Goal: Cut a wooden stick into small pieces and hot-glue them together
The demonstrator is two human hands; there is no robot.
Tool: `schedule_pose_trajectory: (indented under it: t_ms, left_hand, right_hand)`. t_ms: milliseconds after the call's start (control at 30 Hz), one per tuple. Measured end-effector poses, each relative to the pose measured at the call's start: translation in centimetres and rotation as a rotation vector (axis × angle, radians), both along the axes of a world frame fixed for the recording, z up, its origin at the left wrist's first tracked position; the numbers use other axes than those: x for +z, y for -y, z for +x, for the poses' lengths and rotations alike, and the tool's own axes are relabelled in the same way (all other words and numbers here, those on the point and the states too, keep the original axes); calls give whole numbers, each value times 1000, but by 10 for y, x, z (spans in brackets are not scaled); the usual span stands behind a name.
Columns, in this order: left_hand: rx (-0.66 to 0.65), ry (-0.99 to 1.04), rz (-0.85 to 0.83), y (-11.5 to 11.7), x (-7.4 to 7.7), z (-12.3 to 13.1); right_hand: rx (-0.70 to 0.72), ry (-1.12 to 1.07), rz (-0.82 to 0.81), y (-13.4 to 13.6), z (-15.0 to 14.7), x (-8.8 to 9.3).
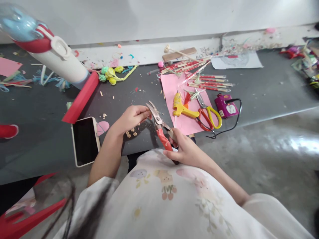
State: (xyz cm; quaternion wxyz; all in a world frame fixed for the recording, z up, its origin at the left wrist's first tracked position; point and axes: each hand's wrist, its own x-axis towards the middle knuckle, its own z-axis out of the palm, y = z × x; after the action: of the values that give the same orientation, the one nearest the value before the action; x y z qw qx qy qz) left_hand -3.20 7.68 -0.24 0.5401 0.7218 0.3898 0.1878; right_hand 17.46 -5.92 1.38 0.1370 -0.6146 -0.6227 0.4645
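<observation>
My right hand (183,147) is wrapped round the handles of pruning shears (164,139), one of them red. The blades point away from me and stand slightly apart. Just left of the blades, my left hand (136,117) has its fingers pinched together by the tips; whatever they hold is too small or hidden to make out. Below that hand, several small tan flower-shaped pieces (131,132) lie on the grey table (142,78).
A yellow glue gun (183,108) and scissors (214,118) lie on pink paper (169,86). Beyond are bundled sticks (209,83); a purple box (226,108) with a black cord sits right. A phone (86,141), red bar (82,98) and bottle (59,61) are left.
</observation>
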Motion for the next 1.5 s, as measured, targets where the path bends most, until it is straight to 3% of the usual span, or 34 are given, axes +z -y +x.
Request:
schedule_pose_trajectory:
  t_ms: [300, 467, 667, 933, 1500]
  left_hand:
    - [93, -321, 796, 11, -19, 9]
    - [67, -404, 991, 12, -24, 4]
    - [39, -312, 857, 8, -23, -1]
    - [31, -190, 590, 6, -6, -2]
    - [-11, -67, 228, 2, 10, -3]
  right_hand:
    - [-148, -244, -95, 1, -2, -11]
    - [-135, -212, -72, -1, -4, -9]
    - [-78, -99, 3, 0, -5, -7]
    - [-25, -33, 13, 1, -3, -4]
    - [27, -37, -4, 5, 4, 2]
